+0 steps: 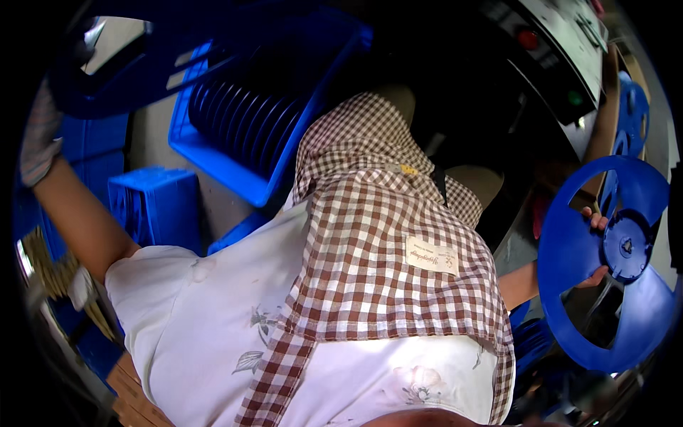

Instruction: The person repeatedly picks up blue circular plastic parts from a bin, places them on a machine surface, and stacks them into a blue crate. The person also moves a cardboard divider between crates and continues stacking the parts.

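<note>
On the right, my right hand [597,245] is closed on a blue plastic reel flange [558,249], a wheel with wide cut-outs and a round hub. Its fingers come through a cut-out and grip around the hub. At the upper left, my left hand [41,142] wears a greyish fabric glove. It meets the edge of a large dark blue slotted disc [121,96], seemingly another reel flange, and appears to grip it; the fingertips are hidden behind the disc. Below that disc, a blue crate [213,167] holds a row of several dark blue discs [245,128] standing on edge.
A machine with a red button [527,39] and a green button [575,97] stands at the upper right. Beyond it are more blue reel flanges [629,114]. A blue box [153,206] is beneath my left arm, with cardboard [135,395] at the lower left.
</note>
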Motion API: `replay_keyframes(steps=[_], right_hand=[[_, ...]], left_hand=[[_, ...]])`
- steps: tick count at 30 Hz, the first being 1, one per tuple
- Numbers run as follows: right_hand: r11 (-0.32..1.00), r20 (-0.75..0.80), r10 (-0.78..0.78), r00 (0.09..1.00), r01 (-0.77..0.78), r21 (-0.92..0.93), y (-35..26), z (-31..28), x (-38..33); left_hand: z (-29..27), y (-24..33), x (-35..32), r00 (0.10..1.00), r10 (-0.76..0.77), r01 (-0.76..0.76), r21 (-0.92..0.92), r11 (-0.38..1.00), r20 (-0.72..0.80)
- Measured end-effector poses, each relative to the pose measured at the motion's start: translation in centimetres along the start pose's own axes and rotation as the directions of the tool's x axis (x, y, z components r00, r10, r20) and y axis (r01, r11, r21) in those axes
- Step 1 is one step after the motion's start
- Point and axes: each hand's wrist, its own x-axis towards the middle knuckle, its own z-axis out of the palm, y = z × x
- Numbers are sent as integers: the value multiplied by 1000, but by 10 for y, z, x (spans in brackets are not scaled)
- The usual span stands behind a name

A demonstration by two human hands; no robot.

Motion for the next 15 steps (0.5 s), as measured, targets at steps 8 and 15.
replay_keyframes(steps=[8,15], right_hand=[[994,137,110,984,-108,-22,-2,7,16],[986,124,167,978,-168,2,5,-20,40]], left_hand=[[204,-36,-71,777,-629,629,24,777,25],[292,-92,-11,886,-443,458,112,882,-139]])
